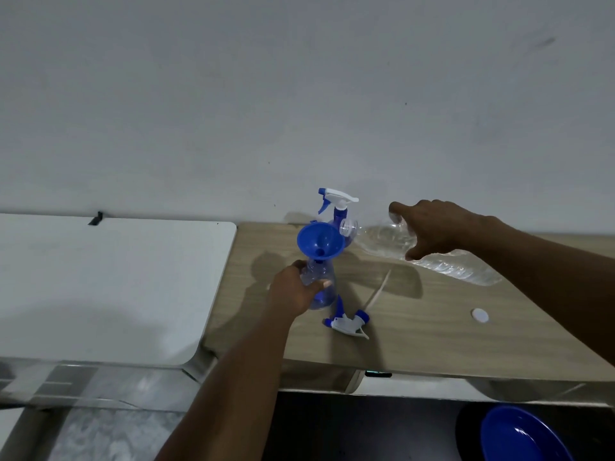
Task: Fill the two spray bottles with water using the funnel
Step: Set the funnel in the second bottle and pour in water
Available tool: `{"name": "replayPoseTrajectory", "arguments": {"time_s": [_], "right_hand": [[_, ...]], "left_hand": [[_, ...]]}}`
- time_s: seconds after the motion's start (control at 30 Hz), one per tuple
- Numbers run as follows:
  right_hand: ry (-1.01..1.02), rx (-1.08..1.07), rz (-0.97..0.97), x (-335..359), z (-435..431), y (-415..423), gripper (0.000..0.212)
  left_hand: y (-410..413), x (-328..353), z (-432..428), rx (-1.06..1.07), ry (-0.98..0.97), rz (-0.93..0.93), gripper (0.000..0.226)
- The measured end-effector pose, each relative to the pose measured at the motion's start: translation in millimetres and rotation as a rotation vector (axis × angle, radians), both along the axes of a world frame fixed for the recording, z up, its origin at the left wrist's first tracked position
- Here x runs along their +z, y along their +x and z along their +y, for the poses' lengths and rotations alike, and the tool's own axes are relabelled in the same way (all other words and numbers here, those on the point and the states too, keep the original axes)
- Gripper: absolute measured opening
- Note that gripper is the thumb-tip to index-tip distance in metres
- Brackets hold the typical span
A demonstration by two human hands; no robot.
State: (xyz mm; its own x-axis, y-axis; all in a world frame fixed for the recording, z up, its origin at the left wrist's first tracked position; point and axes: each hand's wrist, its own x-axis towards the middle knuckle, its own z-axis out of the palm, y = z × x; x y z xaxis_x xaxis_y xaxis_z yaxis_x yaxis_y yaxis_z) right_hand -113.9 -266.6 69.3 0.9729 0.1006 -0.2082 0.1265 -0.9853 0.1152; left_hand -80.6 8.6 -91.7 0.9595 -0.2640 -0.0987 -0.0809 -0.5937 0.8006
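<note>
The left hand point(294, 289) grips the open spray bottle point(324, 299), steadying its funnel point(319, 241); the right hand point(436, 227) clamps the tipped water bottle point(459, 267), mouth at the funnel's two o'clock, perhaps pouring.

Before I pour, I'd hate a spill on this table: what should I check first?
1. Funnel seated in front bottle neck: ok.
2. Left hand grips front bottle: ok.
3. Right hand grips water bottle: ok.
4. Cap off, lying on table: ok.
5. Water bottle mouth over funnel bowl: cannot tell; it sits at the rim.
6. Back bottle sprayer removed: not ok, it is on.
</note>
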Motion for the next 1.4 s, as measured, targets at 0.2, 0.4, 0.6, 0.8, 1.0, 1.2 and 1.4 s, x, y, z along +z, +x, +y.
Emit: {"name": "replayPoseTrajectory", "arguments": {"time_s": [0.2, 0.4, 0.6, 0.8, 1.0, 1.2, 1.4], "right_hand": [[-0.072, 0.024, 0.0, 8.0, 8.4, 1.6, 0.075], [-0.131, 0.041, -0.004, 10.1, 12.7, 2.5, 0.073], [-0.176, 0.059, -0.018, 12.5, 19.3, 4.9, 0.076], [-0.229, 0.053, -0.03, 14.2, 20.0, 6.9, 0.077], [-0.284, 0.066, -0.034, 17.5, 18.9, 7.5, 0.078], [-0.303, 0.063, -0.03, 17.8, 18.7, 8.9, 0.078], [-0.302, 0.063, -0.026, 16.6, 20.2, 10.6, 0.079]], "left_hand": [[2.0, -1.1, -0.4, 0.009, 0.005, 0.01, 0.051], [0.6, 2.1, 0.1, 0.004, -0.001, 0.02, 0.047], [0.0, 5.0, 1.1, -0.005, -0.007, 0.03, 0.04], [-0.2, 5.0, 1.2, -0.006, -0.017, 0.036, 0.041], [0.0, 3.1, 0.7, 0.01, -0.006, 0.011, 0.05], [-0.3, 3.3, 0.4, 0.006, -0.013, 0.029, 0.044], [1.4, 1.7, 0.2, 0.001, -0.02, 0.029, 0.036]]}}
